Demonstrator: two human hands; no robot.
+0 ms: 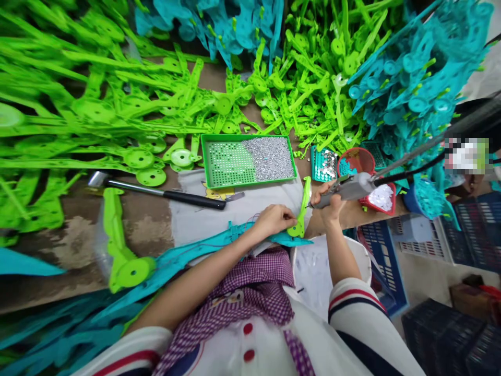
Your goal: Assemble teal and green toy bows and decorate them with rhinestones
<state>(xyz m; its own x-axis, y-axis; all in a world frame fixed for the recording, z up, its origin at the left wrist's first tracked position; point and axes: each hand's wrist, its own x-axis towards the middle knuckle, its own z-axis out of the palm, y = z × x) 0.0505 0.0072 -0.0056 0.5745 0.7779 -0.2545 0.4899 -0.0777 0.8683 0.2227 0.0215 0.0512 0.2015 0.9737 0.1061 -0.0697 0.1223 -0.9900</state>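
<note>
My right hand (331,204) is wrapped around a grey electric screwdriver (354,187), its tip pointing left at a small bright green plastic part (302,211). The fingers of my left hand (271,218) are closed at the lower end of that green part, which stands roughly upright in view. Under my left wrist lies a long teal plastic piece (203,242), running from lower left to the table's front edge. A green perforated tray (229,162) with many small silver screws sits just beyond my left hand, on a pale cloth (188,222).
A hammer (156,193) lies left of the tray. Piles of green parts (117,109) and teal parts (410,83) fill the back and sides. At right stand a small teal tray (318,168), a red basket (358,151) and a blue bowl (415,201). A white bucket (362,256) stands below.
</note>
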